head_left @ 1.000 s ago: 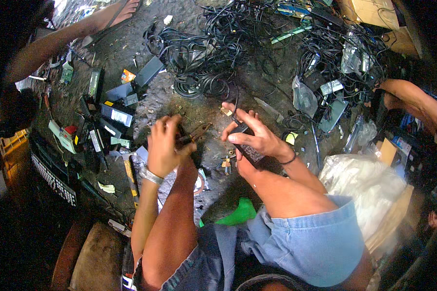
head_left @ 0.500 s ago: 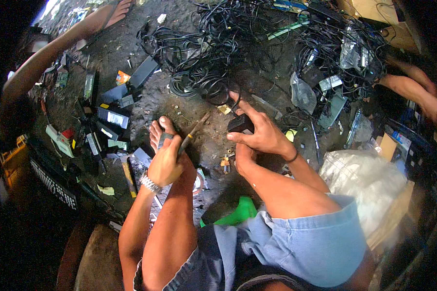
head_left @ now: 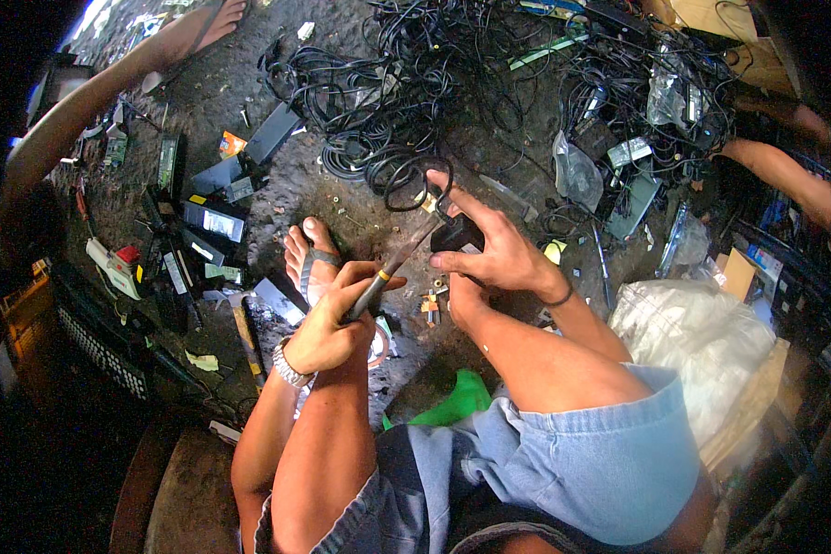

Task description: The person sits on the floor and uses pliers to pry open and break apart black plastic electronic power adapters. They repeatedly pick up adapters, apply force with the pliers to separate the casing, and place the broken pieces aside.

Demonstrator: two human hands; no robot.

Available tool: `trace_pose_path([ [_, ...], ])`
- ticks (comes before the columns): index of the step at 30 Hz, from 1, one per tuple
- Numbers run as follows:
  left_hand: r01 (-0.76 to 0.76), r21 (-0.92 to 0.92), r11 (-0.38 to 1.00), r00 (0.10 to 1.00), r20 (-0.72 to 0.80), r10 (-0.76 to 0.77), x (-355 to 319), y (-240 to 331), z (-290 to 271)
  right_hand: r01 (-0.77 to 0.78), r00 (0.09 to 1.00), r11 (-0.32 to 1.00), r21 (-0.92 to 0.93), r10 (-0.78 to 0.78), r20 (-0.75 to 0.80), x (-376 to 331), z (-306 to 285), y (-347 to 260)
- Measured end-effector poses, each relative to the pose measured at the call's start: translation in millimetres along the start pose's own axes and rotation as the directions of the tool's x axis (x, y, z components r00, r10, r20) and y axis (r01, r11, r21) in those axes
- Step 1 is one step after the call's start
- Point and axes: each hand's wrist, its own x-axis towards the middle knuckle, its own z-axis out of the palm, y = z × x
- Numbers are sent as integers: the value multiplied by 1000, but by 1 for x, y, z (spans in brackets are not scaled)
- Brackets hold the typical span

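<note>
My left hand, with a metal watch at the wrist, is closed round the handle of a chisel-like tool with a yellow band. Its long, dull metal blade slants up to the right, and the tip meets or overlaps the upper end of a black power adapter. Thumb and fingers of my right hand grip that adapter above my right foot. A looped black cord lies by the adapter's top and past my right index finger. Whether the blade is inside the casing, I cannot tell.
Ahead lies a heap of tangled black cables. Several adapters and casings are scattered at left, near a white-and-red tool. A stuffed whitish plastic bag stands at right. Other people's limbs reach in at both upper sides.
My left hand has moved slightly right and down, and the tool's blade has swung from apart to the adapter's upper end. My right hand keeps hold of the adapter.
</note>
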Motion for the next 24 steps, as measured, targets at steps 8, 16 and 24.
trace_pose_path([
  [8, 45, 154, 987, 997, -62, -36, -1, -9, 1, -169, 985, 977, -127, 172, 11, -3, 8, -4],
  [16, -88, -283, 955, 976, 166, 139, 4, -41, -2, -105, 994, 991, 84, 103, 21, -2, 13, 10],
  [24, -90, -211, 973, 994, 46, 102, 6, -27, 13, -73, 997, 993, 95, 75, -13, -2, 15, 11],
])
